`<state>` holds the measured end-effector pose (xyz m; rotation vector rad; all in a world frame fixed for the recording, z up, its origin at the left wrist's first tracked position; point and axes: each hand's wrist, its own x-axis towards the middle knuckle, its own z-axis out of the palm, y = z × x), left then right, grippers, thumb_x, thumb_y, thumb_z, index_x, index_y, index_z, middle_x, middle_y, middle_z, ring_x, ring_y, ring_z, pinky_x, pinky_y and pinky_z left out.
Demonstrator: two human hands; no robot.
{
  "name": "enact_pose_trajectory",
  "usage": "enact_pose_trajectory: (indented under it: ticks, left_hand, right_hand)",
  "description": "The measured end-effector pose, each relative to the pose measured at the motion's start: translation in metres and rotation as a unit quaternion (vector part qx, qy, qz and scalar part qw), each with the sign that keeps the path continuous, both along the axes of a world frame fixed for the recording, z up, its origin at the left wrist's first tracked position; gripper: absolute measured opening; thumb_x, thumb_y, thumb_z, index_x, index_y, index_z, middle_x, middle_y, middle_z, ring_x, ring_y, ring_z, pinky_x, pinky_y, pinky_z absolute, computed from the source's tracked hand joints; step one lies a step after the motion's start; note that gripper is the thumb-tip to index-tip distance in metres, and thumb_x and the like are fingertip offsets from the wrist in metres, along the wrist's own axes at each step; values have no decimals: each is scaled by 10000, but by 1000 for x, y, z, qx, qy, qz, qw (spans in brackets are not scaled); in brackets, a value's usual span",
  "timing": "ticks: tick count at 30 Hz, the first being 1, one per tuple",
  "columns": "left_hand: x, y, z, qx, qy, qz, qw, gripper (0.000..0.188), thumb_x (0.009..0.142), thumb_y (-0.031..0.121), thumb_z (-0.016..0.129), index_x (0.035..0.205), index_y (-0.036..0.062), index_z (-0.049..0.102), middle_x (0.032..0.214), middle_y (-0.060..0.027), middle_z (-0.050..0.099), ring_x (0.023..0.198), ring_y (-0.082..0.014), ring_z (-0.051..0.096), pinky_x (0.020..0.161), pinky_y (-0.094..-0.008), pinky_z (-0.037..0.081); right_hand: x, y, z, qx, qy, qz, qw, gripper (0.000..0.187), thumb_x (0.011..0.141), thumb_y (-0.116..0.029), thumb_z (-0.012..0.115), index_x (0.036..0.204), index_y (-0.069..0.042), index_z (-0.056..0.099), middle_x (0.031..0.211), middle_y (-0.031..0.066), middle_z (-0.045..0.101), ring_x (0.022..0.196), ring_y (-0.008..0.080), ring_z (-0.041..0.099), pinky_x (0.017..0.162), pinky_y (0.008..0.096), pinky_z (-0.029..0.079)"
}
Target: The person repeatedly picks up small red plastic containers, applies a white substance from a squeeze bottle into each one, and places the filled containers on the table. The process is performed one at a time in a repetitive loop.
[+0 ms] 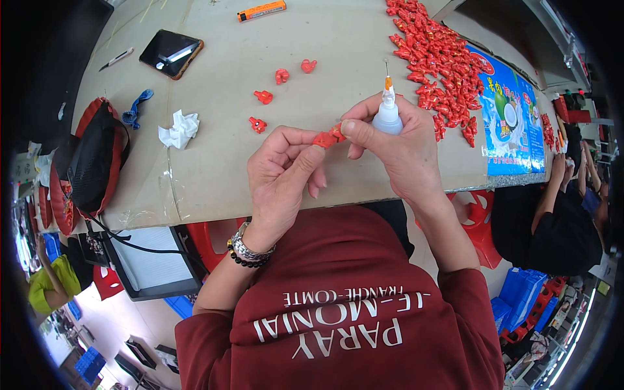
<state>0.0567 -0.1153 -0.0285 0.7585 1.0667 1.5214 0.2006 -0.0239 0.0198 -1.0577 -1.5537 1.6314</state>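
Observation:
My left hand pinches a small red plastic piece between thumb and fingers, just above the table's near edge. My right hand touches the same piece with its thumb tip and grips a small white glue bottle with an orange nozzle and a thin needle tip pointing up. Several loose red pieces lie on the table just beyond my hands. A large heap of the same red pieces spreads at the far right.
A crumpled white tissue, a blue strip, a phone, a pen and an orange cutter lie on the cardboard-covered table. A black-and-red bag sits left. A blue printed box lies right; another person sits beyond.

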Motion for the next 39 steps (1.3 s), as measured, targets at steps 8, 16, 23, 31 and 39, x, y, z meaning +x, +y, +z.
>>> enact_pose_trajectory:
  ticks: [8,16,23,31,39]
  left_hand:
    - [2,1,-2,3,1,1,1000,142,928,90,568,1015,-19,544,817,-76,612,566,-97,551,443,-197,409]
    - [-1,0,4,-37,-106,-36,993,187,948,162,556,1035,-3,544,840,-59,624,553,-84,556,445,-194,430]
    - [-4,-2,4,-40,-78,-72,993,186,970,185,515,990,1,537,829,-83,610,529,-107,549,416,-197,402]
    - [-3,-3,4,-39,-61,-84,994,208,960,192,538,962,-14,563,767,-52,598,530,-74,545,399,-188,410]
    - [-6,-2,8,-38,-70,-102,992,137,941,119,549,901,-12,555,696,-53,584,488,-69,523,376,-188,382]
  right_hand:
    - [4,1,-3,23,-11,-10,1000,87,808,-1,683,874,19,629,769,66,642,591,96,585,551,217,486]
    - [12,7,-15,235,-4,17,972,123,741,81,693,815,-3,641,787,74,651,708,123,611,624,248,505]
    - [16,13,-13,382,28,89,919,191,648,130,705,724,-24,620,804,101,666,750,187,647,658,290,523]
    - [17,10,-14,402,29,106,909,208,625,150,657,692,-35,590,786,106,665,770,237,669,662,316,538]
    - [18,12,-15,427,57,135,892,208,613,141,647,683,-45,585,756,98,663,761,245,669,629,309,540]
